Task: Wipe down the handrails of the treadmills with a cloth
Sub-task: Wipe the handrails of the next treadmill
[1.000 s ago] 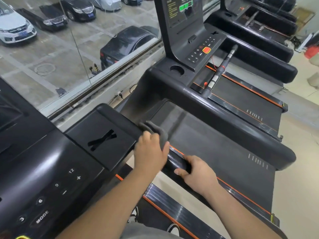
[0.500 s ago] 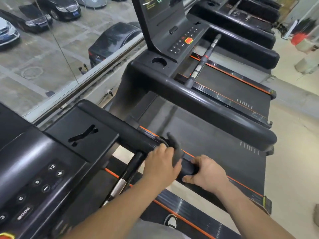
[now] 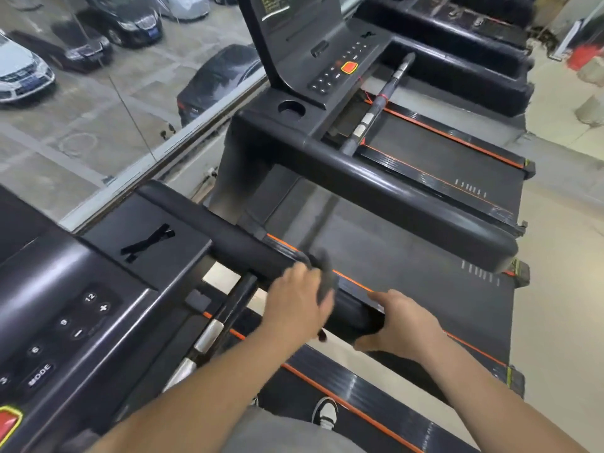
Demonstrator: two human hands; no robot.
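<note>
Dark grey cloth (image 3: 324, 279) sits bunched under my left hand (image 3: 294, 305), wrapped over the black padded handrail (image 3: 235, 243) of the treadmill I am standing on, close to the rail's free end. I judge the task to be in its early or middle part. I am working on this one rail, and nothing on its matt surface tells me which stretch has been wiped and which has not. The part between the cloth and the console looks the same as the rest.

The long black handrail of the next treadmill (image 3: 408, 197) lies well apart from my hands, with more machines in the row beyond it. As far as I can tell, all of those are left to do.

My left hand is closed down. Its fingers curl over the cloth and press it round the top of the rail, and the cloth is blurred at its edge. My right hand (image 3: 403, 325) is just beside it, cupped round the rounded end of the same rail with the fingers over the top and the thumb underneath, holding the rail and no cloth.
</note>
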